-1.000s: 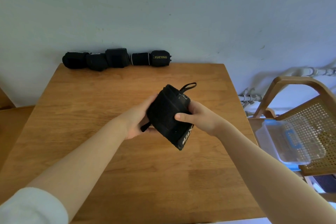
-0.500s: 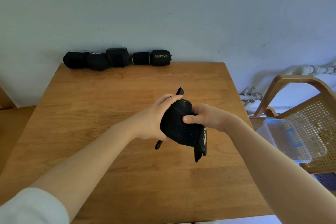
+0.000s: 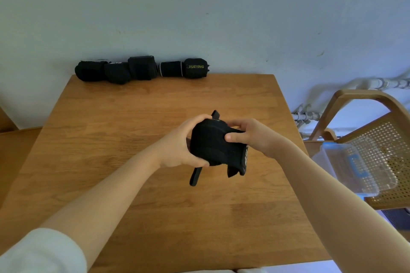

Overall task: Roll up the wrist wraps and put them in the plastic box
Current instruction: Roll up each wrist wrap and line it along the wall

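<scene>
Both hands hold a black wrist wrap [image 3: 214, 143] in the air above the middle of the wooden table [image 3: 137, 122]; the left hand [image 3: 179, 145] curls its fingers round the roll's left side, thumb underneath; the right hand [image 3: 255, 136] pinches the right end, thumb pressed on the near face; a loose strap end hangs below the left hand; five rolled black wraps [image 3: 142, 68] lie in a row at the table's far edge against the wall; the clear plastic box [image 3: 352, 166] sits on a cane chair [image 3: 381, 139] to the right.

wooden table [image 3: 133, 184], rolled wraps [image 3: 142, 69] along its far edge
</scene>
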Motion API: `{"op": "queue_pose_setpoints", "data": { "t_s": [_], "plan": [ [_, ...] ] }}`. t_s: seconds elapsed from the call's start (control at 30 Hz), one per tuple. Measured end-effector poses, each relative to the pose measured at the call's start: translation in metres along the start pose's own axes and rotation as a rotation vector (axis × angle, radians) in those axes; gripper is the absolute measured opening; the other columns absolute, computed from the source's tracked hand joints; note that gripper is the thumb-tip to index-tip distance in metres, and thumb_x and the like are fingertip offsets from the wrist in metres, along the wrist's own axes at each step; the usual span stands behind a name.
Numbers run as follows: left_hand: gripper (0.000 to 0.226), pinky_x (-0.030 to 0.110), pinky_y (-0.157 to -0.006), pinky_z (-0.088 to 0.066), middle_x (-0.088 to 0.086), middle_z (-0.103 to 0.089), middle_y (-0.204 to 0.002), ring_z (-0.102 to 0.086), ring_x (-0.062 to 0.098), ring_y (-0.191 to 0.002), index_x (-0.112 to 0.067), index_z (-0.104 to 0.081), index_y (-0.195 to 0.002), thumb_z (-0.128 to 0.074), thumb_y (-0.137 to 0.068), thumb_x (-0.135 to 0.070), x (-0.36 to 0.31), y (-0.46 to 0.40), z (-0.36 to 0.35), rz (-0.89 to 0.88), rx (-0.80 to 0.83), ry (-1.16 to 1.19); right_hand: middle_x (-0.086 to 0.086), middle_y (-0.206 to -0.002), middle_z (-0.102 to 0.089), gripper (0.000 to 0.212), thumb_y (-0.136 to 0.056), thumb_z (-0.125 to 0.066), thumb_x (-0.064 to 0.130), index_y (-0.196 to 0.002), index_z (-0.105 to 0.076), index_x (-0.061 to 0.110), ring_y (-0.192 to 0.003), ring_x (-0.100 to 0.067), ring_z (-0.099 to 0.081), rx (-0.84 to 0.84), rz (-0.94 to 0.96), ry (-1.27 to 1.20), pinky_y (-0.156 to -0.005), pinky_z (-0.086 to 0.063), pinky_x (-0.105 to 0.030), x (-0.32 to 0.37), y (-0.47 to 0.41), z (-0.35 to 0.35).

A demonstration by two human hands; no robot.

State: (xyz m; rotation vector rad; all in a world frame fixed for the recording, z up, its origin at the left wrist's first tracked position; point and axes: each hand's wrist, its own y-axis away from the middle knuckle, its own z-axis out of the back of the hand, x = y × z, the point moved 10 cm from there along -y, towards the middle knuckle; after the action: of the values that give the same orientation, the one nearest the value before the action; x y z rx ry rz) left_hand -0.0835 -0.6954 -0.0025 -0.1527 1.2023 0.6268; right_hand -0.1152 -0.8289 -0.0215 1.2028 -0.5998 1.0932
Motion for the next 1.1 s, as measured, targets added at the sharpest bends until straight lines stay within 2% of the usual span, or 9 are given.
{"op": "queue_pose_setpoints", "data": {
  "t_s": [0.2,0.3,0.4,0.6,0.77,0.83,0.93,1.0,1.1],
  "plan": [
    [0.088,0.030,-0.087,-0.052,-0.004,-0.045,-0.134,-0.054,0.010,-0.116,-0.037,-0.042,-0.134,-0.079,-0.061,-0.005,-0.006,0.005,-0.003,-0.049,0.029,0.541,-0.006,-0.105,-0.071,0.065,-0.074,-0.064,0.065,-0.116,-0.064,0.017,-0.100,-0.020,-0.066,0.051,0.119,-0.175,-0.088,-0.052,-0.030,0.019,0.000,-0.011],
    [0.086,0.036,-0.085,-0.053,0.004,-0.049,-0.134,-0.060,0.021,-0.113,-0.033,-0.048,-0.132,-0.076,-0.056,-0.003,-0.004,0.006,-0.004,-0.031,0.014,0.812,-0.005,-0.106,-0.071,0.085,-0.063,-0.057,0.082,-0.114,-0.064,0.014,-0.106,-0.019,-0.064,0.061,0.141,-0.198,-0.101,-0.045,-0.038,0.024,-0.003,-0.019],
    [0.087,0.035,-0.077,-0.055,0.006,-0.064,-0.120,-0.065,0.025,-0.104,-0.030,-0.055,-0.124,-0.089,-0.045,-0.010,-0.006,0.004,-0.005,-0.038,0.014,0.956,-0.013,-0.122,-0.064,0.102,-0.062,-0.057,0.082,-0.126,-0.055,0.002,-0.118,-0.023,-0.058,0.157,0.198,-0.290,-0.107,-0.040,-0.038,0.031,-0.002,-0.031],
    [0.087,0.035,-0.079,-0.057,0.007,-0.070,-0.111,-0.066,0.026,-0.103,-0.020,-0.055,-0.118,-0.094,-0.041,-0.034,-0.003,0.008,-0.010,0.040,0.024,0.997,-0.020,-0.130,-0.057,0.091,-0.071,-0.066,0.066,-0.132,-0.050,0.000,-0.123,-0.032,-0.054,0.200,0.164,-0.509,-0.106,-0.042,-0.043,0.028,-0.001,-0.039],
    [0.061,0.035,-0.088,-0.054,0.003,-0.068,-0.114,-0.066,0.026,-0.104,-0.031,-0.044,-0.132,-0.072,-0.079,-0.036,0.008,0.009,-0.001,0.152,0.067,0.658,-0.008,-0.109,-0.070,0.043,-0.091,-0.056,0.046,-0.114,-0.061,0.010,-0.105,-0.025,-0.065,-0.095,0.013,-0.432,-0.091,-0.052,-0.035,0.008,-0.001,-0.011],
    [0.067,0.035,-0.088,-0.054,0.006,-0.066,-0.118,-0.065,0.029,-0.106,-0.038,-0.044,-0.130,-0.075,-0.071,-0.048,0.011,0.008,-0.005,0.189,0.090,0.664,-0.002,-0.098,-0.072,0.031,-0.089,-0.059,0.044,-0.104,-0.063,0.017,-0.097,-0.020,-0.066,-0.194,-0.038,-0.290,-0.080,-0.053,-0.029,0.006,-0.001,-0.006],
    [0.072,0.040,-0.088,-0.054,0.009,-0.064,-0.116,-0.065,0.030,-0.103,-0.032,-0.045,-0.131,-0.075,-0.067,-0.048,0.019,0.002,-0.008,0.266,-0.065,0.612,0.001,-0.095,-0.070,0.043,-0.082,-0.063,0.053,-0.104,-0.063,0.016,-0.090,-0.015,-0.066,-0.312,-0.049,-0.112,-0.072,-0.052,-0.026,0.013,-0.003,-0.007],
    [0.058,0.034,-0.075,-0.057,0.010,-0.064,-0.113,-0.066,0.028,-0.097,-0.027,-0.051,-0.125,-0.072,-0.072,-0.037,0.025,0.001,-0.009,0.309,-0.175,0.715,0.000,-0.099,-0.068,0.050,-0.081,-0.062,0.056,-0.111,-0.061,0.015,-0.091,-0.015,-0.065,-0.337,-0.023,-0.037,-0.076,-0.053,-0.028,0.019,-0.001,-0.006],
    [0.051,0.030,-0.063,-0.053,0.014,-0.065,-0.110,-0.069,0.026,-0.084,-0.024,-0.055,-0.118,-0.070,-0.071,-0.037,0.034,0.005,-0.001,0.347,-0.286,0.927,0.005,-0.113,-0.063,0.048,-0.084,-0.069,0.034,-0.128,-0.053,0.021,-0.099,-0.012,-0.062,-0.194,0.063,-0.072,-0.079,-0.052,-0.026,0.026,0.003,-0.008]
  ]
}}
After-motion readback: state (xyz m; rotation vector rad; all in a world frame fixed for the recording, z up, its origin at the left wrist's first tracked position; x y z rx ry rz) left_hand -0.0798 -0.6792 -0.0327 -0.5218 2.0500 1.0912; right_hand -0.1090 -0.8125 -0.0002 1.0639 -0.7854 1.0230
